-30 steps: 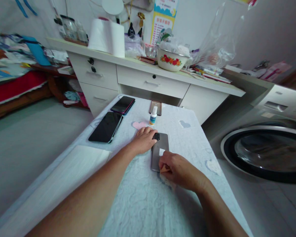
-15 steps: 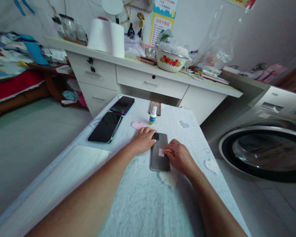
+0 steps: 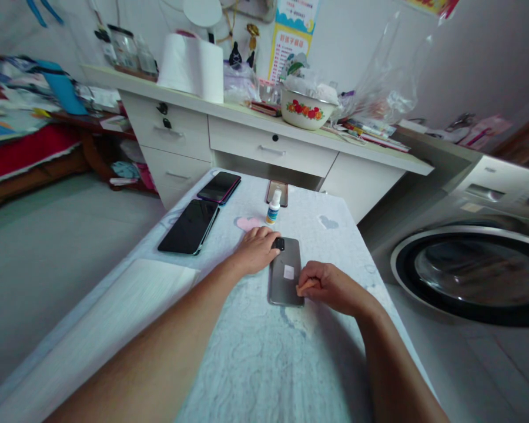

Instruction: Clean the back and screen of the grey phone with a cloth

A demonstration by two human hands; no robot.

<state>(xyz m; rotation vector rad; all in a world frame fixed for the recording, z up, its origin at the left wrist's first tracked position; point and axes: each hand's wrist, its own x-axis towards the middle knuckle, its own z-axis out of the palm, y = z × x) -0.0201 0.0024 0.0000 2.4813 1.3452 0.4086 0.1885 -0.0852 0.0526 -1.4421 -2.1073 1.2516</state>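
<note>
A grey phone [image 3: 286,288] lies back side up on the cloth-covered table, with a camera block at its upper left and a small pale square sticker [image 3: 288,272] on its back. My left hand [image 3: 258,249] holds the phone's upper left edge, fingertips by the camera block and thumb on the side. Closed at the phone's lower right edge, my right hand [image 3: 324,285] pinches a small orange piece [image 3: 307,286], probably folded cloth. Just beyond the phone stands a small white spray bottle [image 3: 273,208] with a blue and yellow label.
Two dark-screened phones [image 3: 189,228] lie at the table's left, near a white folded sheet [image 3: 158,273]. A phone case [image 3: 282,192] rests behind the bottle. Beyond are a white desk [image 3: 271,147] bearing a flowered bowl [image 3: 306,111], and a washing machine [image 3: 476,202] on the right.
My right hand has moved off the sticker, down and to the right, taking the orange piece to the phone's edge; the sticker now shows whole. My left hand stays put.
</note>
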